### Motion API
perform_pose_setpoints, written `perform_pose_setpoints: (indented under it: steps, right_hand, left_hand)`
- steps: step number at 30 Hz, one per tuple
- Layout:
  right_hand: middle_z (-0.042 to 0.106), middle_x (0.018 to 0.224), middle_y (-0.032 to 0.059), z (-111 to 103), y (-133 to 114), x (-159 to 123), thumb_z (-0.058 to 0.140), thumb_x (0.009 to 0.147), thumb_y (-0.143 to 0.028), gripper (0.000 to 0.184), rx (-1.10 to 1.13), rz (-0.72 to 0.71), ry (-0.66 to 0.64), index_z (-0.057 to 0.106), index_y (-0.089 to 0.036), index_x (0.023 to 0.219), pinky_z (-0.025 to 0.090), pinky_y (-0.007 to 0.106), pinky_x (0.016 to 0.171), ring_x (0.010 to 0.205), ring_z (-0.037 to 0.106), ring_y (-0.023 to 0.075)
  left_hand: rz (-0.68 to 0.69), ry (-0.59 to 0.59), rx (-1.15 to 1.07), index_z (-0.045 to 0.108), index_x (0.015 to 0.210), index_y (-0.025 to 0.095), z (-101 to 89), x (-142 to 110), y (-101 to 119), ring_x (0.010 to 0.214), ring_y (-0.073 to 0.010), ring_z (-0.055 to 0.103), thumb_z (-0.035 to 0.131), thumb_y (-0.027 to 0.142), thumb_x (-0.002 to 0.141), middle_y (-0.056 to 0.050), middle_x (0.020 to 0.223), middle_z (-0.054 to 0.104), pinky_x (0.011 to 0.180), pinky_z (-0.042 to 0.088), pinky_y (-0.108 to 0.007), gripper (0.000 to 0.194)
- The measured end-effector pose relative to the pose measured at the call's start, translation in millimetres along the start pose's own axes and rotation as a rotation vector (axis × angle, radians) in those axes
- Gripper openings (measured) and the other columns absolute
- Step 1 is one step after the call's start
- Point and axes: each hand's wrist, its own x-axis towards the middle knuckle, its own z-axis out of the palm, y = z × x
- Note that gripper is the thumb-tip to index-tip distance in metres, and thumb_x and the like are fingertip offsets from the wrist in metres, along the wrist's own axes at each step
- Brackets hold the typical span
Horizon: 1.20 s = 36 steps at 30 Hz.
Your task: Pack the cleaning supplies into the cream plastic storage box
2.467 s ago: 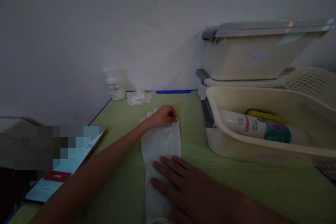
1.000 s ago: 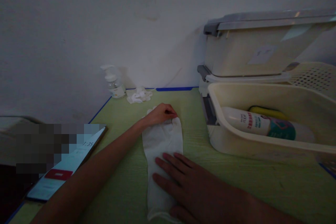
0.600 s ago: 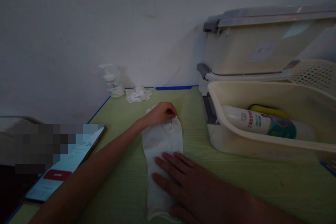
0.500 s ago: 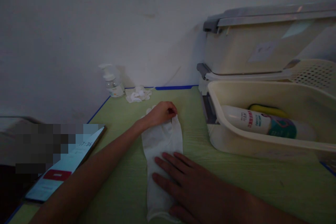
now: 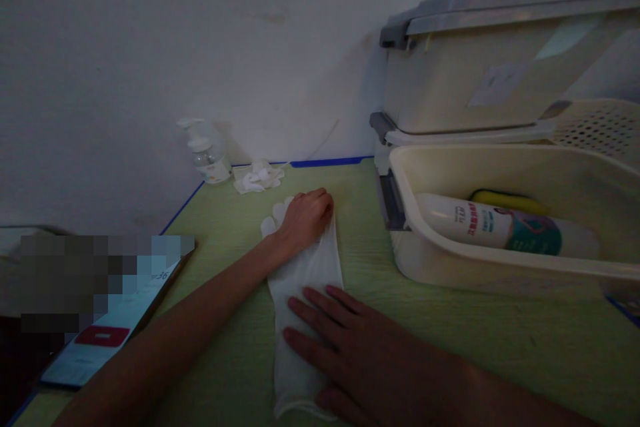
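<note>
A white glove [image 5: 305, 270] lies flat on the green tabletop, its fingers toward the wall and its cuff toward me. My left hand [image 5: 307, 217] is closed over the glove's far right part, gripping the material there; the thumb side of the glove is hidden under it. Lower down, my right hand [image 5: 350, 350] rests on the glove with fingers spread, pressing on its right side near the cuff. Beyond them, a crumpled white glove [image 5: 259, 177] sits close to the wall.
A pump bottle [image 5: 205, 153] stands at the back left corner. At left lies a lit phone [image 5: 125, 307]. On the right, a cream basket [image 5: 450, 267] holds a white-and-green bottle [image 5: 500, 227] and a yellow item [image 5: 507, 202]. Lidded storage box [image 5: 460, 87] stands behind it.
My left hand has turned over slightly and drawn the glove's far edge a little, so more glove fingers show. My right hand stays on the glove. The view has shifted slightly.
</note>
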Motion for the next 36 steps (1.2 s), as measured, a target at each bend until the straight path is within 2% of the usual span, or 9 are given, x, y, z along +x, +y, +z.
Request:
perform_pose_setpoints:
  steps: [6, 11, 15, 19, 23, 27, 31, 36]
  right_hand:
    - [0.016, 0.151, 0.0122, 2, 0, -1, 0.035, 0.095, -0.039, 0.053, -0.009, -0.005, 0.002, 0.031, -0.016, 0.142, 0.005, 0.038, 0.113, 0.138, 0.009, 0.0225]
    - [0.016, 0.151, 0.0121, 2, 0, -2, 0.036, 0.095, -0.040, 0.053, -0.012, -0.006, 0.000, 0.031, -0.016, 0.142, 0.006, 0.039, 0.113, 0.138, 0.009, 0.0228]
    - [0.016, 0.151, 0.0135, 3, 3, -1, 0.037, 0.094, -0.040, 0.054, -0.022, -0.022, 0.016, 0.031, -0.016, 0.142, 0.007, 0.039, 0.113, 0.138, 0.011, 0.0245]
    - [0.020, 0.150, 0.0148, 3, 2, -1, 0.037, 0.094, -0.039, 0.052, -0.043, -0.018, 0.034, 0.033, -0.015, 0.141, 0.009, 0.040, 0.113, 0.138, 0.012, 0.0261]
    - [0.027, 0.148, 0.0167, 0, -1, 0, 0.040, 0.093, -0.036, 0.051, -0.077, -0.023, 0.041, 0.035, -0.013, 0.139, 0.010, 0.038, 0.112, 0.137, 0.019, 0.0253]
    - [0.029, 0.148, 0.0154, -2, -3, 1, 0.041, 0.093, -0.035, 0.051, -0.093, -0.034, 0.032, 0.036, -0.012, 0.138, 0.007, 0.036, 0.113, 0.138, 0.017, 0.0236]
    - [0.027, 0.149, 0.0140, -2, -3, 2, 0.038, 0.094, -0.037, 0.051, -0.075, -0.022, 0.019, 0.035, -0.012, 0.139, 0.006, 0.037, 0.113, 0.138, 0.014, 0.0223]
    - [0.027, 0.148, 0.0137, -3, -4, 2, 0.037, 0.094, -0.038, 0.052, -0.057, -0.007, -0.007, 0.034, -0.013, 0.140, 0.008, 0.037, 0.113, 0.138, 0.015, 0.0215]
  left_hand:
    - [0.023, -0.027, -0.020, 0.060, 0.079, 0.016, 0.3, 2, 2, 0.076, -0.0178, 0.058, 0.041, 0.009, 0.083, -0.005, 0.083, 0.059, 0.067, 0.045, -0.028, 0.020]
    - [0.024, -0.015, -0.031, 0.062, 0.083, 0.015, -16.8, -3, 4, 0.078, -0.0180, 0.059, 0.046, 0.010, 0.082, -0.005, 0.085, 0.060, 0.070, 0.047, -0.029, 0.017]
    - [0.039, 0.010, -0.032, 0.063, 0.089, 0.013, -34.8, -18, 13, 0.086, -0.0202, 0.060, 0.047, 0.014, 0.084, -0.006, 0.090, 0.062, 0.079, 0.048, -0.033, 0.017]
    - [0.124, -0.068, 0.020, 0.061, 0.106, 0.011, -28.8, -42, 25, 0.104, -0.0238, 0.058, 0.047, 0.020, 0.088, -0.012, 0.112, 0.063, 0.092, 0.045, -0.037, 0.025]
    - [0.110, -0.159, 0.067, 0.039, 0.133, 0.006, -8.7, -62, 26, 0.130, -0.0236, 0.039, 0.039, 0.030, 0.092, -0.015, 0.141, 0.041, 0.106, 0.033, -0.039, 0.047]
    - [0.131, -0.265, 0.089, 0.020, 0.142, 0.008, -2.3, -67, 21, 0.139, -0.0218, 0.016, 0.030, 0.040, 0.095, -0.011, 0.151, 0.016, 0.112, 0.020, -0.042, 0.058]
    - [0.124, -0.303, 0.105, 0.017, 0.143, 0.010, -5.3, -66, 21, 0.140, -0.0215, 0.010, 0.027, 0.044, 0.095, -0.010, 0.152, 0.011, 0.113, 0.016, -0.042, 0.060]
    - [0.111, -0.305, 0.040, 0.020, 0.143, 0.010, -6.6, -66, 22, 0.140, -0.0215, 0.010, 0.029, 0.044, 0.095, -0.010, 0.151, 0.013, 0.113, 0.015, -0.043, 0.060]
